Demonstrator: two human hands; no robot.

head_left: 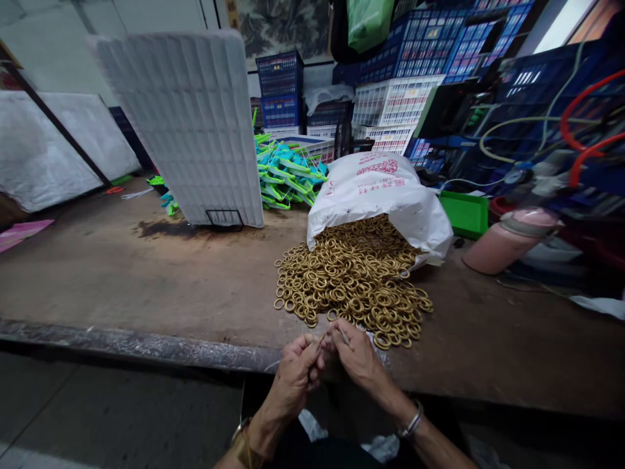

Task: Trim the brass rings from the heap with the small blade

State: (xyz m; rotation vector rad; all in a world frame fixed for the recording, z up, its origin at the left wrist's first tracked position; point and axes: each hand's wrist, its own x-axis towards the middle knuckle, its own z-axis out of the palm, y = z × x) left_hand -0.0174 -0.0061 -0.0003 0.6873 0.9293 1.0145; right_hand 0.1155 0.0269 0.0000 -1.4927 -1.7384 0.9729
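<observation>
At the table's front edge my left hand (297, 366) is closed in a pinch on a gold-coloured ring, of which only a thin edge shows between the fingertips. My right hand (355, 355) meets it, also pinched, with a small metallic piece (344, 336) showing between its fingers; its kind is too small to tell. Just beyond both hands lies a heap of gold-coloured rings (351, 286). They spill from the mouth of a white woven sack (371, 189) with red print, lying on its side.
A ribbed white panel (190, 130) stands upright on the brown table (122, 280). Behind it are green and teal plastic pieces (288, 172). A pink bottle (512, 240) and a green tray (463, 213) sit at the right. Stacked crates (390, 101) line the back.
</observation>
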